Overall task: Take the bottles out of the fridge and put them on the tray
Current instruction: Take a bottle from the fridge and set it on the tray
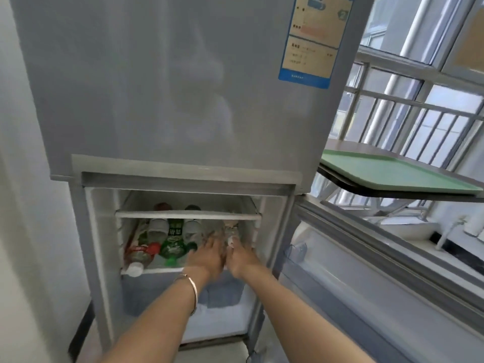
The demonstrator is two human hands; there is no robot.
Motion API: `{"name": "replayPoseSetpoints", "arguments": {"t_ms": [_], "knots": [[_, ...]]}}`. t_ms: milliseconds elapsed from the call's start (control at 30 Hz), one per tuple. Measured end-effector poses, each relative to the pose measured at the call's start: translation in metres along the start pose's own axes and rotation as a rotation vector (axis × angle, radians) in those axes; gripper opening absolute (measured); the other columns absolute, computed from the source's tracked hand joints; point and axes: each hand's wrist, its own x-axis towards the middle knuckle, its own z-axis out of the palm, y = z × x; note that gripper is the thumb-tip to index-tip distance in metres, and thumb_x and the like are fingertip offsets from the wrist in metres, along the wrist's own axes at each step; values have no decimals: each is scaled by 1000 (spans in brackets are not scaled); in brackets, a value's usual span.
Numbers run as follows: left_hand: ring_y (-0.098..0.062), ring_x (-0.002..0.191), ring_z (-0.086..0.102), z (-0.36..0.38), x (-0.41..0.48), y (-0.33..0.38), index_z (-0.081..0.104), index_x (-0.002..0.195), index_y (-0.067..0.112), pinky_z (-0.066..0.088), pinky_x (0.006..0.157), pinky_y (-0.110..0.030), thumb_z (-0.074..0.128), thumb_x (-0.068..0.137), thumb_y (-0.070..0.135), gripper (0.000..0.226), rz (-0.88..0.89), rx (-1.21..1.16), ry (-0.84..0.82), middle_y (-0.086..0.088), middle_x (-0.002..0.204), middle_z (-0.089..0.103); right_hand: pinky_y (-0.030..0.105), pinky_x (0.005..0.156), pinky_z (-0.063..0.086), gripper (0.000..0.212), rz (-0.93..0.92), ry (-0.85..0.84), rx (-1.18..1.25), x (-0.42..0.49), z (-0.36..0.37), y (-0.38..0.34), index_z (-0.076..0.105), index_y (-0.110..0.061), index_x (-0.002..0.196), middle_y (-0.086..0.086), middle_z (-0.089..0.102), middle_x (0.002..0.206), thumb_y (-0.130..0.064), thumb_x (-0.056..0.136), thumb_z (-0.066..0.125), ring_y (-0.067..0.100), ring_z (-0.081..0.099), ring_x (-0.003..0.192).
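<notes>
The fridge (pixel 170 100) stands with its lower door (pixel 379 271) swung open to the right. A green tray (pixel 392 174) lies on a table (pixel 366 146) beyond. Bottles (pixel 171 239) lie on the lower shelf (pixel 157 270). Both hands, left hand (pixel 207 258) and right hand (pixel 241 258), reach a blurred clear bottle (pixel 222 229); their grip cannot be told.

From my feed the scene is bright, lit by daylight through the window (pixel 419 82) on the right, which is washed out to pale glare. The fridge door (pixel 170 82) shows soft, smeared reflections. I see motion blur over both hands, the left hand (pixel 207 258) worst. The fridge interior (pixel 188 231) is dimmer. Straight lines bow toward the frame edges.
</notes>
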Motion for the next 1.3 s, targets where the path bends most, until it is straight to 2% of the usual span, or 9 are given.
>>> {"name": "replayPoseSetpoints", "arguments": {"t_ms": [200, 467, 600, 700, 867, 1067, 1133, 1200, 1300], "knots": [[-19, 150, 13, 12, 60, -18, 10, 155, 24, 20, 117, -41, 31, 101, 42, 60, -117, 11, -3, 3, 163, 7, 42, 116, 30, 72, 44, -147, -108, 89, 15, 0, 7, -33, 154, 18, 19, 160, -43, 94, 45, 37, 28, 143], [-20, 150, 10, 30, 80, -31, 10, 155, 24, 16, 119, -39, 31, 103, 34, 57, -32, 73, 6, 1, 164, 4, 42, 116, 28, 68, 76, -149, -177, 141, 48, 21, 9, -34, 154, 21, 15, 159, -36, 96, 45, 38, 25, 144], [-20, 150, 10, 42, 83, -30, 12, 154, 23, 22, 118, -39, 35, 102, 29, 57, 18, 84, 38, -2, 164, 5, 36, 107, 36, 51, 40, -2, -103, 143, 57, 31, 30, -27, 147, 20, 31, 149, -32, 97, 43, 35, 38, 134], [-21, 150, 12, 43, 82, -30, 12, 154, 20, 24, 118, -39, 46, 96, 13, 68, 48, 107, 73, -5, 163, 8, 37, 98, 41, 42, 8, 152, -119, 123, 64, 30, 36, -25, 140, 19, 40, 139, -31, 98, 37, 34, 45, 123], [-23, 148, 21, 27, 71, -18, 14, 153, 13, 23, 119, -34, 61, 88, 9, 80, 95, 37, 107, -9, 161, 19, 39, 90, 46, 49, -93, 358, -344, 75, 28, 18, 35, -20, 141, 22, 44, 135, -3, 96, 38, 35, 44, 124], [-27, 119, 57, -11, 36, 15, 38, 138, 11, 47, 96, -32, 70, 81, 16, 65, 115, -230, 106, -11, 133, 56, 44, 90, 44, 49, -212, 234, -365, 10, -29, -1, 40, -19, 133, 26, 41, 131, -9, 87, 54, 42, 37, 124], [-24, 113, 60, -22, 20, 23, 51, 125, 11, 45, 85, -25, 73, 81, 17, 50, 148, -263, 48, -8, 123, 62, 44, 90, 43, 45, -226, 205, -366, -12, -42, -4, 42, -19, 132, 25, 42, 130, -10, 89, 51, 41, 38, 123], [-21, 109, 60, -31, 5, 29, 55, 121, 12, 39, 79, -20, 78, 77, 20, 50, 193, -296, 11, -5, 119, 63, 44, 91, 43, 42, -253, 191, -355, -32, -56, -2, 41, -20, 134, 24, 44, 130, -11, 93, 46, 41, 41, 123], [-9, 88, 61, -52, -16, 37, 56, 122, 13, 40, 68, -12, 78, 78, 18, 50, 256, -349, -30, 5, 102, 62, 42, 91, 43, 62, -250, 142, -198, -63, -82, -3, 21, -18, 149, 26, 46, 133, -13, 93, 48, 42, 49, 120]]}}
